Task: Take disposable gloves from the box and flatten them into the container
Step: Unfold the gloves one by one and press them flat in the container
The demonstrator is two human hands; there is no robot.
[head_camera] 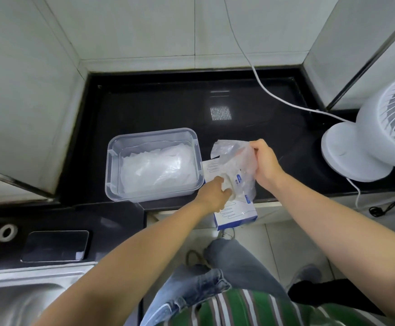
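A white and blue glove box [236,214] lies on the front edge of the black counter, partly overhanging it. Above it hangs a crumpled clear disposable glove [233,158]. My right hand [266,162] grips its upper right part. My left hand [215,195] pinches its lower end just over the box's opening. Left of the box stands a clear plastic container [153,138] holding a pile of flattened clear gloves [156,170].
A white fan [366,140] stands at the right with its white cable [274,94] running across the counter. A dark phone [55,245] and a small ring [7,231] lie on the lower counter beside a steel sink [15,300]. Tiled walls enclose the counter.
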